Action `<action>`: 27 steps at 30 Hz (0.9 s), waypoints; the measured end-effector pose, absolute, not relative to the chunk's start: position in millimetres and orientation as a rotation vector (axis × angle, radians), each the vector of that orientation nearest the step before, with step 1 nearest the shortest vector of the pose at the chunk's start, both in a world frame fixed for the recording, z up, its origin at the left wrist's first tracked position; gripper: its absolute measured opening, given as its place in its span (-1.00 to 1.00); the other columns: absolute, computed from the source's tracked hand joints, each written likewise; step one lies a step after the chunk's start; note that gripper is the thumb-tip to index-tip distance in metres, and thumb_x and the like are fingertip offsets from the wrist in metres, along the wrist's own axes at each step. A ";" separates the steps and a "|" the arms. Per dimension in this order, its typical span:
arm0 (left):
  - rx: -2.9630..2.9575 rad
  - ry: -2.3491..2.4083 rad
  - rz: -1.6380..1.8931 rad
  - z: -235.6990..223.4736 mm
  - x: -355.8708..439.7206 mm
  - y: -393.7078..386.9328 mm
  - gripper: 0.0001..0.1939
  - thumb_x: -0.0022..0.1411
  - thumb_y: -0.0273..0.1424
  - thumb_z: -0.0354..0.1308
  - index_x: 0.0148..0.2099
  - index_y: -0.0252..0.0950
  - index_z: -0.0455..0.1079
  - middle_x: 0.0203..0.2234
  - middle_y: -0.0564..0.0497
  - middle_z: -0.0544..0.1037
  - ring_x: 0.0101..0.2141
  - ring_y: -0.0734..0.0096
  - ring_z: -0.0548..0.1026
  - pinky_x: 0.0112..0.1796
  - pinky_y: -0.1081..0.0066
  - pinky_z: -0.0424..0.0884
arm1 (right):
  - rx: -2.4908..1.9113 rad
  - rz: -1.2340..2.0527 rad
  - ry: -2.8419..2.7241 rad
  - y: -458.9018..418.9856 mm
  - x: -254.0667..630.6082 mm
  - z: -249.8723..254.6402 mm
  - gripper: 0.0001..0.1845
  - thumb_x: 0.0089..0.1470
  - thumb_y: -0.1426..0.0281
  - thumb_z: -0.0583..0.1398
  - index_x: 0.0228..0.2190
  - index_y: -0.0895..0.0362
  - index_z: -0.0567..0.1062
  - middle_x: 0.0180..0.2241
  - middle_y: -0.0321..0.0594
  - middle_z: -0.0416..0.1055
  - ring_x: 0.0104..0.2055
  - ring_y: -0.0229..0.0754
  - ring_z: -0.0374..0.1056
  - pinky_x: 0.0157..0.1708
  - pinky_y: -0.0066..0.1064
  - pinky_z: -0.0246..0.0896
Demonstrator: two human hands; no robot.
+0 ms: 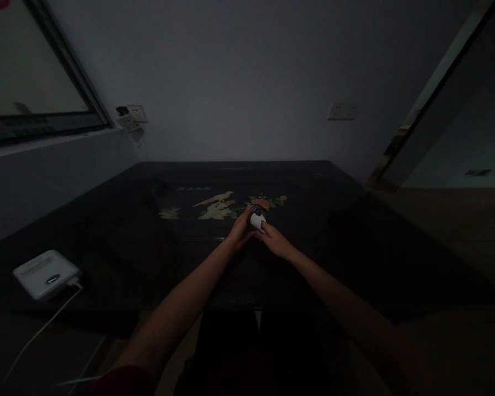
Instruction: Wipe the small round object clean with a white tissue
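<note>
Above the dark table (272, 269), my two hands meet near its middle. My left hand (241, 230) is closed around a small dark round object (257, 208) with a shiny rim, perhaps glass; its kind is too dim to make out. In my right hand (274, 241) a small white piece of paper or cloth (256, 221) is pinched and pressed against the near side of that object. The lower part of the round object is hidden behind the hands and the white piece.
Bird and flower pictures (216, 206) decorate the tabletop. At the left stands a white box-shaped device (46, 274) with a white cable (41, 330) hanging off the edge. Wall sockets (342, 111) sit behind the table, and a window (33, 66) is at the upper left.
</note>
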State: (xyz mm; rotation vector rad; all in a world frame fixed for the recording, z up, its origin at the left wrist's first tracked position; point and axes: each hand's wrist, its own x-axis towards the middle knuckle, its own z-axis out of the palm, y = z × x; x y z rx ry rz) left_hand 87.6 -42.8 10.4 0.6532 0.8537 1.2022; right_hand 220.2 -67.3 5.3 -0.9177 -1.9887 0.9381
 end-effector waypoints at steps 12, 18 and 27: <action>0.660 0.754 1.194 12.3 89.5 -44.0 -0.58 0.18 -0.09 0.16 -0.08 -0.32 0.47 -0.30 -0.09 0.60 -0.32 0.34 0.55 -0.26 0.41 0.44 | -1.033 0.596 -2.274 -68.8 231.3 10.8 -0.58 0.03 0.62 0.04 -0.08 0.19 0.47 -0.05 -0.03 0.47 -0.01 -0.08 0.38 0.03 -0.26 0.22; 0.623 0.687 1.198 8.9 90.7 -38.5 -0.62 0.21 -0.14 0.16 -0.12 -0.37 0.47 -0.29 -0.11 0.60 -0.31 0.37 0.56 -0.24 0.44 0.43 | -1.112 0.194 -2.468 -72.5 233.2 16.3 -0.43 0.08 0.67 -0.02 0.11 0.20 0.35 0.17 0.00 0.30 0.26 -0.07 0.13 0.21 -0.14 0.06; 0.619 0.662 1.205 4.2 90.2 -35.8 -0.64 0.21 -0.15 0.16 -0.16 -0.36 0.48 -0.34 -0.07 0.59 -0.42 0.47 0.51 -0.36 0.52 0.38 | -1.142 -0.054 -2.451 -74.5 229.8 17.4 -0.54 0.17 0.60 -0.01 0.07 0.20 0.40 0.17 0.07 0.28 0.29 -0.01 0.06 0.23 0.01 -0.04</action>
